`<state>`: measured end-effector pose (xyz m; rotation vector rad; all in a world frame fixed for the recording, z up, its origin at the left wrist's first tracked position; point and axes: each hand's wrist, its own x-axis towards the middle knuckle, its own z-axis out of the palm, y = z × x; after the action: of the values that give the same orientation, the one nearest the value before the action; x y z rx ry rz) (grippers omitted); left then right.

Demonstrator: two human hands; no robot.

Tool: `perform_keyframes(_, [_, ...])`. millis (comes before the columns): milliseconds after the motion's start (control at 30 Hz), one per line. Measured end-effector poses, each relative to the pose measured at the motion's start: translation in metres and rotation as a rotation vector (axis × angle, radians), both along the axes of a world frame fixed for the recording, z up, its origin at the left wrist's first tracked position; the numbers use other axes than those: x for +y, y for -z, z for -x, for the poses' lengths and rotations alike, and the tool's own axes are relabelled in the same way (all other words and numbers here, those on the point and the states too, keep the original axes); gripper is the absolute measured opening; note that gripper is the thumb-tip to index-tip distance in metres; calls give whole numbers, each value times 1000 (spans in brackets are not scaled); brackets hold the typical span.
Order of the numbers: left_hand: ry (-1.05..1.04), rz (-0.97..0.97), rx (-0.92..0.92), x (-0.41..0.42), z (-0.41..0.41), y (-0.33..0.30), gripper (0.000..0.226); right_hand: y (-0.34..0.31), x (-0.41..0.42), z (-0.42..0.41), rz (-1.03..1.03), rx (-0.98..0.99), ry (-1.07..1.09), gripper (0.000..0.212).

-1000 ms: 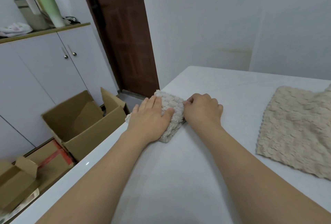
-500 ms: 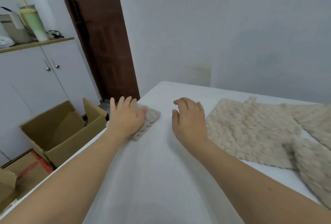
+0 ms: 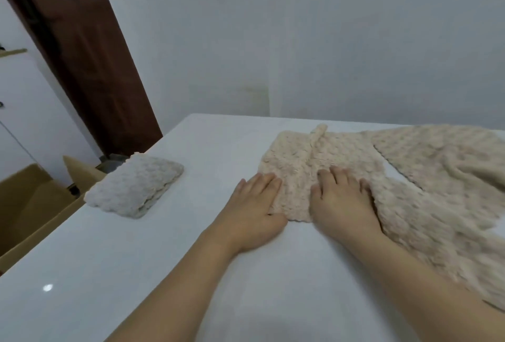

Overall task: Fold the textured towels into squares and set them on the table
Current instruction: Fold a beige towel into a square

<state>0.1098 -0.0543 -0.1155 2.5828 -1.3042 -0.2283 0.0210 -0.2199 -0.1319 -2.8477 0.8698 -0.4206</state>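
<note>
On the white table (image 3: 131, 273), two bare hands lie flat on a beige towel (image 3: 295, 177). The left hand (image 3: 254, 210) has its fingers straight and close together. Its fingertips rest on the near left edge of the towel, and its palm sits on the table. It is not gripping anything. The right hand (image 3: 341, 205) lies just beside it, more to the middle of the towel. Its fingers are straight and a little spread, and they press down on the fluffy cloth. It is not pinching or holding anything either.

The towel under the hands is spread out, not folded. It has a raised wrinkle running from the far edge toward the hands. Its right part runs down toward the near right, next to the right arm.

A second beige towel (image 3: 442, 155) lies at the far right of the table. It is bunched up in places. A thin strip of table shows between the two towels.

Well apart on the left lies a folded towel (image 3: 134, 186). It is paler, thick and nearly square. It sits close to the left edge of the table.

Past that edge, lower down, is an open cardboard box (image 3: 35, 205). A dark brown door (image 3: 82, 54) stands behind it, next to a pale wall (image 3: 300, 41).
</note>
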Motion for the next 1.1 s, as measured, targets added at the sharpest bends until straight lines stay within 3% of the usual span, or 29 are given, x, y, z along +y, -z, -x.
perform_keyframes(100, [-30,77,-34,-3,4,1,78,3,-3,2,9,-16,0,47])
perform_keyframes(267, [-84,296,-157,-2,1,10,40,0,1,2,-47,-19,-16,45])
perform_keyframes(433, [-101,363,-231,-3,-2,14,32,-3,2,5,-54,-57,-50,42])
perform_keyframes(600, [-177,314,-261,-3,1,15,34,-5,7,6,-79,-78,-110,38])
perform_keyframes(833, [-315,161,-232,4,36,6,23,-7,13,28,-129,100,-227,59])
perform_keyframes(967, [-389,206,-231,22,69,6,23,-7,17,55,-135,128,-315,64])
perform_keyframes(1100, [-418,294,-221,37,102,0,15,-10,23,78,-166,10,-388,76])
